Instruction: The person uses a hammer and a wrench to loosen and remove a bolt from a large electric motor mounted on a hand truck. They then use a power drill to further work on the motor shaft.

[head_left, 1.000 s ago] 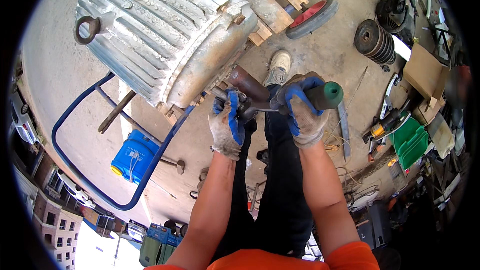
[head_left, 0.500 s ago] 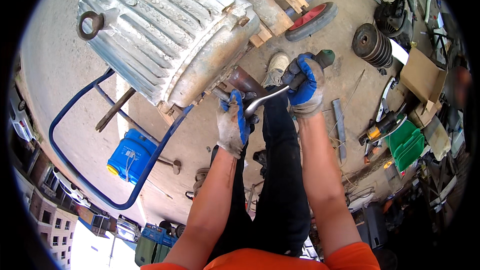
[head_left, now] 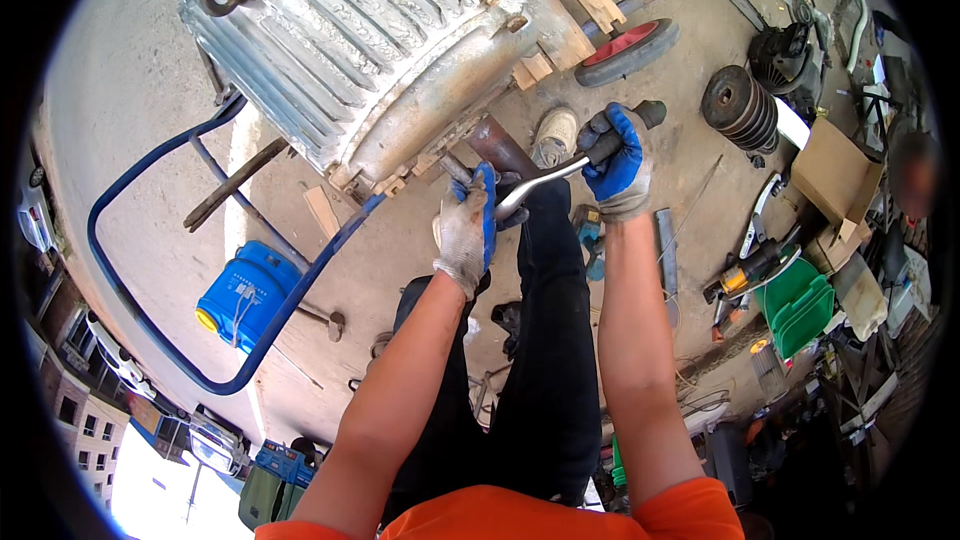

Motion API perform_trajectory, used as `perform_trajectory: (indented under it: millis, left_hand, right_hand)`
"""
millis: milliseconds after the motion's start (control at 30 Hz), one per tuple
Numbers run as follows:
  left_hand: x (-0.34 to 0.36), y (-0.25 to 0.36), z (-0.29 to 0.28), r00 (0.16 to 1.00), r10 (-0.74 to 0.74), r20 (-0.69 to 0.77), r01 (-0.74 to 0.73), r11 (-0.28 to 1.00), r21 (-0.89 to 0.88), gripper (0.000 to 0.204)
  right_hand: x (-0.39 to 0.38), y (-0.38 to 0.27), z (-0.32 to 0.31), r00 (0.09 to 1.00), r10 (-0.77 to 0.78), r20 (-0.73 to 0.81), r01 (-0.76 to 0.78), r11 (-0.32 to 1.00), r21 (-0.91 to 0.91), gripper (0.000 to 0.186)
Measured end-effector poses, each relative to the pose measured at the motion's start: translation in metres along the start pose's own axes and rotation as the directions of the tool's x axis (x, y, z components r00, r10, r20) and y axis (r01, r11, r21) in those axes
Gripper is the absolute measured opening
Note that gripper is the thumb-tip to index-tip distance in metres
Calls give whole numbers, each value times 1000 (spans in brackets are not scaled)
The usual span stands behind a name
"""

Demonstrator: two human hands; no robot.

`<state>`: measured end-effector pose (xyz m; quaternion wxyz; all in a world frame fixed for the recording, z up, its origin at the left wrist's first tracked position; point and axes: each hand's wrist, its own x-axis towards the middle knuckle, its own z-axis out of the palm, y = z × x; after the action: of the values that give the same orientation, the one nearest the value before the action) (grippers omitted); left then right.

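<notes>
Both my hands wear grey gloves with blue backs or edges. My right hand (head_left: pixel 620 165) is closed around the dark grip of a bent silver bar tool (head_left: pixel 548 176); the grip's end sticks out beyond the fist. At the tool's other end, my left hand (head_left: pixel 467 225) is wrapped around its head, which the glove mostly hides. Just above that hand, a short metal stub (head_left: pixel 456 170) points toward the end of a large silver-painted ribbed motor (head_left: pixel 330 50). A rusty brown shaft (head_left: pixel 498 147) juts from the motor beside my hands.
The motor rests on wood blocks (head_left: pixel 560 30) over a blue tubular cart (head_left: pixel 105 285) with a red-hubbed wheel (head_left: pixel 630 52). A blue jug (head_left: pixel 245 292) and hammer (head_left: pixel 335 325) lie left. Rightward are a grooved pulley (head_left: pixel 738 108), cardboard box (head_left: pixel 832 175), yellow-black power tool (head_left: pixel 752 273) and green bin (head_left: pixel 800 308).
The view has shifted, and the motor sits slightly further right in it. More of the silver bar shows between my hands. Both hands keep their hold on the tool.
</notes>
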<state>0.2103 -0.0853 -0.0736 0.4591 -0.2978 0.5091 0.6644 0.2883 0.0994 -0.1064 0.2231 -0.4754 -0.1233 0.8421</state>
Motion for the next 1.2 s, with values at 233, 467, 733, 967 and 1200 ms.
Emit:
perform_trajectory:
  millis: [233,467,733,967,1200]
  left_hand:
    - [23,-32,-73,976,-158,151,155,987,30,36]
    - [92,-52,-68,886,57,460,23,986,-166,37]
    - [133,-44,-66,705,179,687,-75,981,-179,35]
    - [144,-47,-61,563,209,799,48,958,-284,41]
    - [143,-40,-70,555,84,827,192,955,-226,35]
  right_hand:
    - [-119,42,-15,976,-213,49,200,781,-591,17]
    - [-134,88,1,754,-326,570,619,64,-783,39]
    - [-119,111,-7,558,-219,801,671,-449,-590,48]
    - [-126,153,13,401,160,902,690,-701,-182,46]
    - [-102,116,16,578,-635,512,744,152,-651,17]
